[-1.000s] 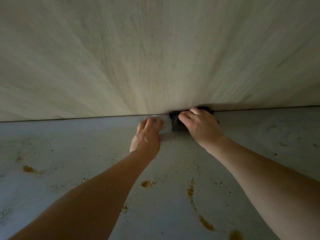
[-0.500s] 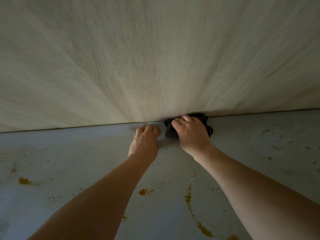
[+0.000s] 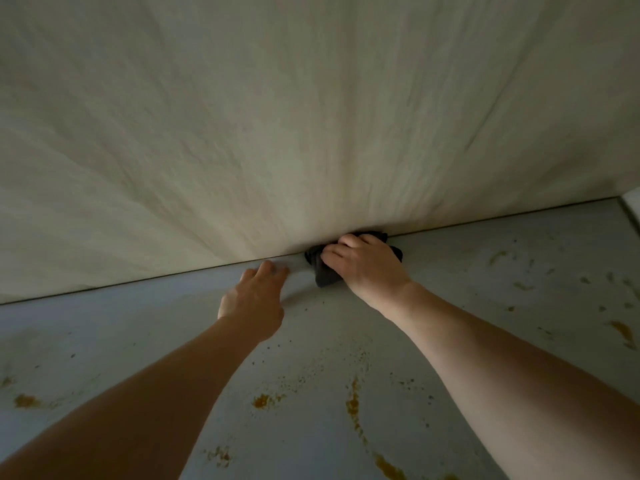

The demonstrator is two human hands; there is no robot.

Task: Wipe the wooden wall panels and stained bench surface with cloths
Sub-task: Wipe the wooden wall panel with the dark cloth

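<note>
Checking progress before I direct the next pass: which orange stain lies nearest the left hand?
The small blotch, below the left hand and beside that forearm. The long streak sits further right; the left-edge stain is far off.

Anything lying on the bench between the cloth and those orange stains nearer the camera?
Nothing visible does. The right hand presses the dark cloth into the seam where the wall meets the bench. Only bare bench separates it from the orange stains. The left hand rests flat beside the cloth, left of that path.
</note>
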